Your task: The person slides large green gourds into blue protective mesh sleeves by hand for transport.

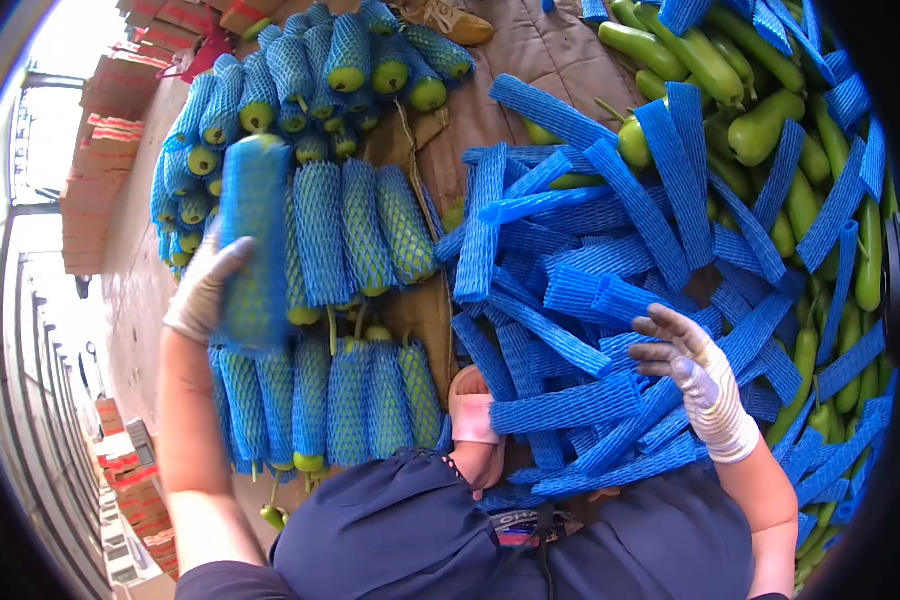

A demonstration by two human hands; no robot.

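Observation:
In the head view, my left hand (pixel 205 290), in a whitish work glove, is closed around a long green gourd in a blue foam net sleeve (pixel 254 240). The gourd is upright and slightly blurred, in front of stacked sleeved gourds (pixel 320 235). My right hand (pixel 692 375), gloved too with greyish fingertips, is held above a heap of loose blue foam net sleeves (pixel 570 400). Its fingers are spread and I see nothing in them.
Bare green gourds (pixel 770 130) lie in a pile on the right, with net sleeves scattered over them. Cardboard boxes (pixel 120 140) are stacked at the left. A pink sandal (pixel 475 418) shows between the two heaps. A brown quilted cloth (pixel 530 50) covers the floor at the back.

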